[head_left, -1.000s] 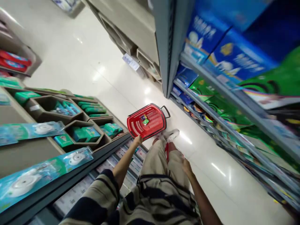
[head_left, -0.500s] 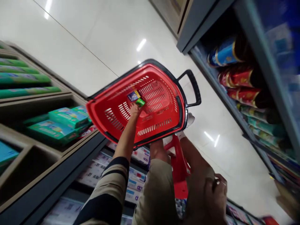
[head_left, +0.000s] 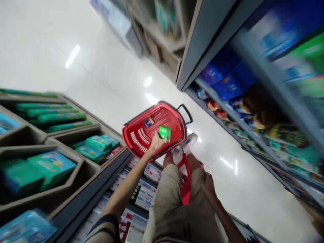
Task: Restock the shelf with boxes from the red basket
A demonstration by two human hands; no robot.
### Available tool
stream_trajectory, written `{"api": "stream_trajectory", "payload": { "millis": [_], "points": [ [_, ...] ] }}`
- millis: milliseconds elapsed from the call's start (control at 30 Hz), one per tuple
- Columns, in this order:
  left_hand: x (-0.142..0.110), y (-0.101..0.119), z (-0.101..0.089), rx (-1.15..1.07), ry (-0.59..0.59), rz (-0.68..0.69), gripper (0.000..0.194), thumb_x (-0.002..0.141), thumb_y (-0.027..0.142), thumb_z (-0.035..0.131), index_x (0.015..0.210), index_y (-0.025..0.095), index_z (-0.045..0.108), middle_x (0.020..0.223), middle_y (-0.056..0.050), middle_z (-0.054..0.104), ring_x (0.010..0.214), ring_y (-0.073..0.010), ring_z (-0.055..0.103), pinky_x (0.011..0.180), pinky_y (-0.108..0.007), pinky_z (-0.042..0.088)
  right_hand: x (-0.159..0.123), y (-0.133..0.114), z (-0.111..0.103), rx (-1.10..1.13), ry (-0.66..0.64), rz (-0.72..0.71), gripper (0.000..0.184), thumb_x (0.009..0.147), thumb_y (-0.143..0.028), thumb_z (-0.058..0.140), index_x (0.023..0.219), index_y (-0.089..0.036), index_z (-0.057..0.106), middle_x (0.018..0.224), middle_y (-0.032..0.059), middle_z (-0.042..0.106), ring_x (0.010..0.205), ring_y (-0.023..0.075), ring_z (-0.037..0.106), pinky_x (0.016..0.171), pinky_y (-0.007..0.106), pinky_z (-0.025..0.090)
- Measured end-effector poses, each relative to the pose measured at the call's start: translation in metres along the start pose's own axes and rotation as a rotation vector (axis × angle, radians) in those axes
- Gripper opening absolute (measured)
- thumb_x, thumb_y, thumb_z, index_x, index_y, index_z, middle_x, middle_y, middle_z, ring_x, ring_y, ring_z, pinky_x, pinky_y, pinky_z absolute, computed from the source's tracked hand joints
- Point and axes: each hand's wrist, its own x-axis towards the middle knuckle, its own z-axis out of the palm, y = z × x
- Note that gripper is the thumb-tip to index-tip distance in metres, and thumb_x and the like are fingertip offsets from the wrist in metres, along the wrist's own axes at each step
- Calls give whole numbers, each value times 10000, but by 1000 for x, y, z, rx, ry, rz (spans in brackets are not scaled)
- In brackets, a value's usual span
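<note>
My left hand (head_left: 157,142) is closed around a small green box (head_left: 165,133) above the red shopping basket (head_left: 138,143). A small dark-blue and yellow box (head_left: 149,122) lies inside the basket, apart from my hand. The basket has slotted walls, a black rim and a black handle (head_left: 185,114) sticking out at its far right. My right hand (head_left: 209,183) rests against the outer side of my right leg, holding nothing that I can see; its fingers are partly blurred and seem to lie loosely on the leg.
Shelf compartments with green packs (head_left: 98,143) stand at left. Tall shelves (head_left: 243,104) with packaged goods line the right side. A red stool-like piece (head_left: 186,179) shows between my legs. Pale shiny floor (head_left: 88,77) lies beyond the basket.
The green box has come up from the basket's bottom in my left hand. My right hand, raised earlier, now lies against my leg. The view has pulled back, with the basket looking smaller.
</note>
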Motion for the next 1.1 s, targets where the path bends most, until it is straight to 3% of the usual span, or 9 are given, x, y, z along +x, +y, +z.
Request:
{"api": "stream_trajectory", "payload": {
  "millis": [167,267,333,467,667,800,900,1000,1100],
  "points": [
    [-183,136,-94,-204,-179,594,537,910,514,827,1276,200,590,1247,-84,746,1105,-242,729,981,-362,588,-54,-163,-81,454,-197,-304,568,1053,-731,544,1383,-293,694,1392,107,765,1246,337,767,1137,512,624],
    [-266,226,-135,-135,-151,823,673,868,524,879,1393,231,576,1387,-110,709,1262,-297,703,1121,-445,558,-81,-251,-170,816,-143,-532,704,1106,-685,594,1675,-285,488,1605,152,614,1247,293,766,1107,468,651],
    [-316,281,-143,-99,-145,913,749,803,504,929,1413,259,570,1413,-122,698,1302,-329,694,1150,-484,549,-105,-279,-237,917,18,-670,686,1071,-584,742,1668,-320,531,1579,140,610,1151,256,777,1053,425,666],
    [-400,369,-127,-79,-225,1066,676,803,475,911,1370,316,579,1342,-102,717,1236,-335,721,1083,-496,593,-153,-270,-343,850,314,-895,397,1151,-419,654,1541,-374,711,1509,96,627,1197,225,741,953,336,681],
    [-506,490,-95,57,-219,1373,765,831,582,953,1415,273,566,1388,-123,718,1267,-340,720,1110,-506,588,-188,-238,-481,787,486,-1034,434,1073,-398,803,1492,-317,723,1521,109,615,1198,217,748,966,313,696],
    [-560,588,-95,87,-212,1626,728,1021,504,793,1635,252,492,1451,-139,732,1275,-290,744,1150,-477,596,-197,-240,-603,595,643,-1183,427,1098,-424,750,1497,-273,724,1567,129,605,1399,270,670,1052,377,688],
    [-591,654,-98,98,-215,1776,772,1076,431,718,1761,293,389,1424,-119,757,1085,-240,812,973,-397,679,-195,-246,-681,467,772,-1277,467,1109,-426,721,1542,-252,691,1576,135,618,1409,278,667,1121,438,658],
    [-610,701,-99,212,-82,1870,708,1094,376,695,1753,302,448,1302,-92,796,861,-189,804,810,-328,682,-183,-252,-733,318,886,-1344,474,1086,-385,751,1529,-227,697,1527,128,690,1417,295,669,1246,521,560],
    [-621,733,-101,283,78,1984,529,1088,324,706,1603,228,631,1315,-122,783,919,-193,793,803,-305,674,-169,-257,-760,219,913,-1352,473,1055,-347,781,1501,-203,714,1495,124,725,1391,305,689,1258,536,536]
  ]
}}
